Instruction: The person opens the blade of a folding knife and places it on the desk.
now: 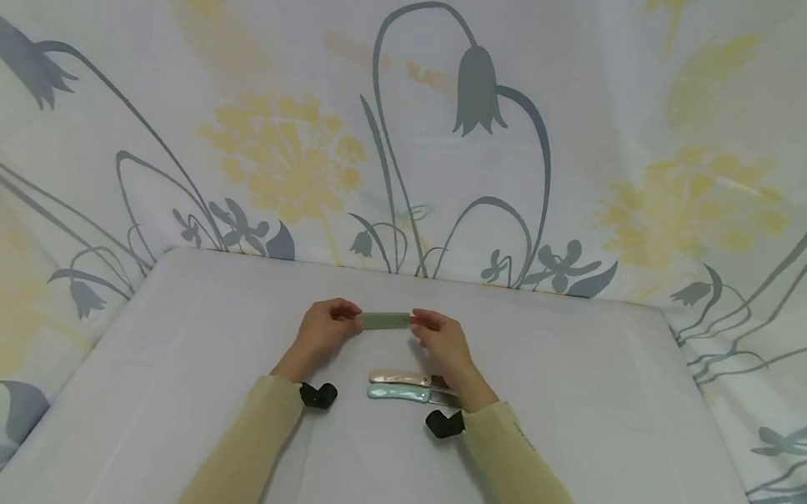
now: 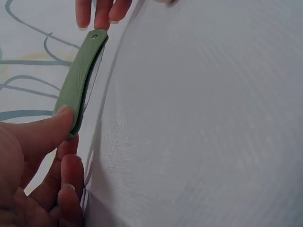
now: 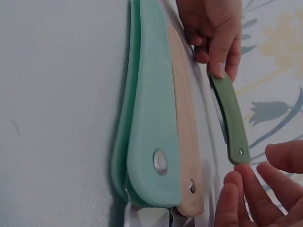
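Observation:
A green folding knife (image 1: 385,320) is held up over the far part of the table, its blade folded into the handle. My left hand (image 1: 321,334) pinches one end between thumb and fingers. At the riveted end, fingertips of my right hand (image 1: 446,348) touch the knife. The right wrist view shows the right thumb (image 3: 285,156) apart from the handle. Nearer to me lie two more folding knives side by side, a pink one (image 1: 399,378) and a teal one (image 1: 397,392), blades out to the right. My right wrist partly hides their blades.
A white cloth covers the table (image 1: 187,410). Behind it and at both sides hangs a curtain (image 1: 595,48) with grey and yellow flowers. A black wrist mount (image 1: 319,395) sits on the left wrist, and another (image 1: 444,423) on the right.

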Action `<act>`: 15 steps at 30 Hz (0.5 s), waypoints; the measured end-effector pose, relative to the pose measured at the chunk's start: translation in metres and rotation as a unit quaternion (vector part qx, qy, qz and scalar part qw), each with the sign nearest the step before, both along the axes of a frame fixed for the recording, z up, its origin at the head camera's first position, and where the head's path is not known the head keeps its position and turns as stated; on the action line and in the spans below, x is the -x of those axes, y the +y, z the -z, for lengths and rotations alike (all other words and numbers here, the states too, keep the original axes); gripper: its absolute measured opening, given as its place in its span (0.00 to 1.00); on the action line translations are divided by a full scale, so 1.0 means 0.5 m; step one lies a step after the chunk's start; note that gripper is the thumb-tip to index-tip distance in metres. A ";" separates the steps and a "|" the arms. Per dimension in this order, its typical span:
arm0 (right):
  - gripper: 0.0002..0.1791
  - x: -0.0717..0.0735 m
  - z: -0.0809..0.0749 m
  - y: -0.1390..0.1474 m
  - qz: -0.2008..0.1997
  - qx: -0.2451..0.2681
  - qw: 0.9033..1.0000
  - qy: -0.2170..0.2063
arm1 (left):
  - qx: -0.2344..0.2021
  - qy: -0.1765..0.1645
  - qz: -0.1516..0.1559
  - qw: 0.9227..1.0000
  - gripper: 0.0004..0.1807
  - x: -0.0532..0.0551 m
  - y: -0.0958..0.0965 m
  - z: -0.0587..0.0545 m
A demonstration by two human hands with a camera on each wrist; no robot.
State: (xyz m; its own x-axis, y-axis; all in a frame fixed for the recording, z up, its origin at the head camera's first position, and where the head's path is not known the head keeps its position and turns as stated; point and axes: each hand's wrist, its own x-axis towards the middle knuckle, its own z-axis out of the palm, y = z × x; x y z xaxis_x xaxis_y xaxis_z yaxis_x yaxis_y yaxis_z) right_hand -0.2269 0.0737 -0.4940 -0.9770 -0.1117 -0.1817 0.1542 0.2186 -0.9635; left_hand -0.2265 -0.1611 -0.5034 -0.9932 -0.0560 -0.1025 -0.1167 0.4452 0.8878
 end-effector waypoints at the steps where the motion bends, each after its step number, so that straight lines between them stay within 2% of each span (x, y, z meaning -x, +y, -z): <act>1: 0.20 -0.001 0.000 -0.002 0.002 0.003 1.000 0.003 | -0.006 0.001 0.000 1.000 0.11 0.000 -0.002 0.000; 8: 0.20 -0.014 -0.002 -0.003 0.018 0.010 1.000 0.011 | -0.022 0.009 0.009 1.000 0.11 -0.011 -0.001 -0.016; 15: 0.18 -0.029 -0.010 0.007 0.041 0.015 0.999 0.022 | -0.078 0.005 0.013 0.997 0.11 -0.038 0.014 -0.035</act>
State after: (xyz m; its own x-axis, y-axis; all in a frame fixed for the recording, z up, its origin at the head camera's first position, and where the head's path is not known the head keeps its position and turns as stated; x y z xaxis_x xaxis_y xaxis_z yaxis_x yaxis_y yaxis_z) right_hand -0.2126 0.0771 -0.4889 -0.9900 -0.0348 -0.1364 0.1281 0.1782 -0.9756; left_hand -0.2073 -0.1541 -0.4858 -0.9951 -0.0138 -0.0983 -0.0978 0.3049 0.9473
